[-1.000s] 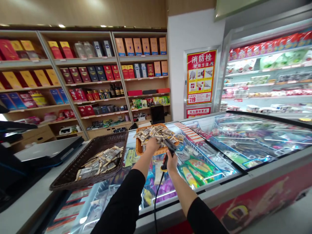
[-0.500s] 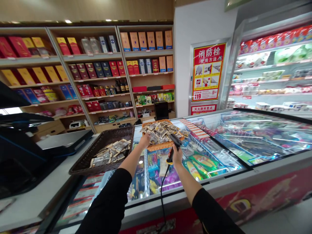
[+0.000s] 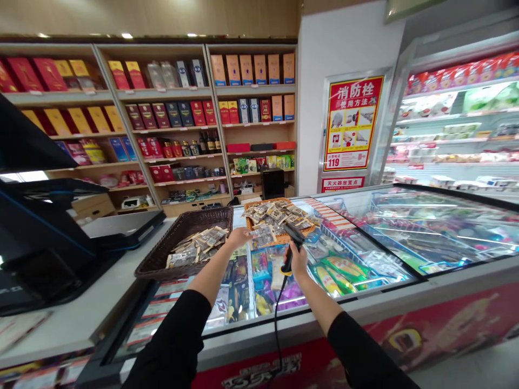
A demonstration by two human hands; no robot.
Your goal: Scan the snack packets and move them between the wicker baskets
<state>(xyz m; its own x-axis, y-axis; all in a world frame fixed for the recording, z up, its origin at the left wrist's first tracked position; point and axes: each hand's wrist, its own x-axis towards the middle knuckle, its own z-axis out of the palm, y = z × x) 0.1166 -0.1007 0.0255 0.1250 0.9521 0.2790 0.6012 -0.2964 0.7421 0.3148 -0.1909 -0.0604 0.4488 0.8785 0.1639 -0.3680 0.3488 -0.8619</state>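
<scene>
My left hand [image 3: 240, 236] pinches the edge of a small clear packet [image 3: 263, 236] just in front of the orange wicker basket [image 3: 279, 238]. Several similar packets [image 3: 278, 213] are heaped in that basket. In my right hand [image 3: 298, 259] is a black barcode scanner [image 3: 292, 243], held upright by its handle with its head angled towards the packet; a cable hangs from its base. To the left, a dark brown wicker basket [image 3: 152, 253] holds more packets [image 3: 199, 246] in a loose pile. Both baskets stand on the glass top of a freezer.
The chest freezer [image 3: 409, 216] shows bagged frozen goods under its glass. At left are a counter [image 3: 93, 302], a flat scale [image 3: 125, 229] and a dark checkout machine [image 3: 36, 243]. Shelves of boxes [image 3: 174, 116] line the back; a refrigerated display [image 3: 458, 129] stands at right.
My left hand has drawn back from the orange basket, bringing a packet out in front of its rim. The scanner stays in my right hand. The view has shifted slightly left.
</scene>
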